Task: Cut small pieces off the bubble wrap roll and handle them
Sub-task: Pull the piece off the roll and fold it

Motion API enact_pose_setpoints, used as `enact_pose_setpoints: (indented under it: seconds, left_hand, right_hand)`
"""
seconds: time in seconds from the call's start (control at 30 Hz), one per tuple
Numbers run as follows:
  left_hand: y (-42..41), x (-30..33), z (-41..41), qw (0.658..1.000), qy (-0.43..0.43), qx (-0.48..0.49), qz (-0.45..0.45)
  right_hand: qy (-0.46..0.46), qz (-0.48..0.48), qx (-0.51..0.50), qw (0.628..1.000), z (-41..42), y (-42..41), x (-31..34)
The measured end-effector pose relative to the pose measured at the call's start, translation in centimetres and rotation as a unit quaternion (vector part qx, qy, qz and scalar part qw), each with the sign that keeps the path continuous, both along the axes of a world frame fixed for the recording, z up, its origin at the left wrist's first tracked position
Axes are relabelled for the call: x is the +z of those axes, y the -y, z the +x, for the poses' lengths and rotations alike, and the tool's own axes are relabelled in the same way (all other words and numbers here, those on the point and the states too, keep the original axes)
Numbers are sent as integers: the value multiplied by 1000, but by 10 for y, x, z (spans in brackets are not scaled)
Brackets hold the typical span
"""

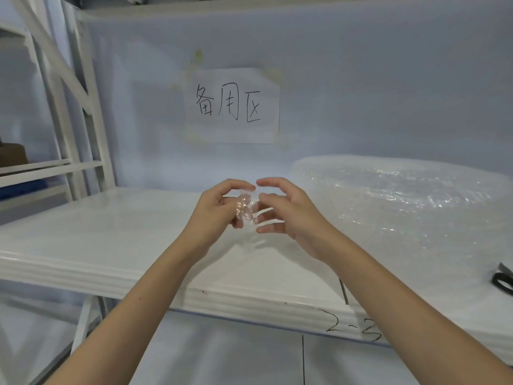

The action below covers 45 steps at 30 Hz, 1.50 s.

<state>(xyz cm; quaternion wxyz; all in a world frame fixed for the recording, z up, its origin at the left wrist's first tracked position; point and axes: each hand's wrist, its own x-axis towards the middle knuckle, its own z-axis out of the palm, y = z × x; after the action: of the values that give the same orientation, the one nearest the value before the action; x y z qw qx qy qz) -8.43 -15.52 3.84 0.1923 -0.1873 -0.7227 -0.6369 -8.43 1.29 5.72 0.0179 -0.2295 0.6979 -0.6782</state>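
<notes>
The left hand is curled, its thumb and fingers pinched around a small clear piece of bubble wrap, held up above the shelf. The right hand faces it with fingers spread and bent, loosely cupped. Its fingertips reach the piece's right edge, though whether they grip it or only touch cannot be told. The two hands nearly meet at their upper fingertips.

The piece is crumpled, transparent and glossy, with small bubbles catching the light. The skin behind it shows through with a pinkish tint.

The roll of bubble wrap lies on the shelf to the right, well apart from the hands, its surface shiny and wrinkled. Black scissors rest at the far right edge, partly cut off by the frame. A paper sign with handwritten characters hangs on the wall behind the hands.
</notes>
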Motion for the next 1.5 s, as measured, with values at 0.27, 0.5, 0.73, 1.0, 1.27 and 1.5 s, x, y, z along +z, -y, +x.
enact_pose_setpoints:
  seconds: [0.27,0.5,0.73,1.0,1.27,1.5]
  left_hand:
    - [-1,-8,-16,1000,-10,2,19]
    - [-2,-13,-17,999,-23,28,-22]
    - [2,-20,-14,999,-16,26,-39]
    - [2,-24,-10,998,-9,47,-32]
    - [1,-21,-6,1000,13,18,7]
    - [4,-25,-11,1000,8,-4,-5]
  right_hand:
    - [55,-70,14,996,-26,10,-6]
    - [58,-65,27,996,-32,9,-14]
    - [75,-40,45,995,-29,6,-15]
    - [28,-18,47,998,-28,2,-23]
    - [37,-38,24,998,-30,4,-23]
    - [26,-34,18,999,-29,5,-23]
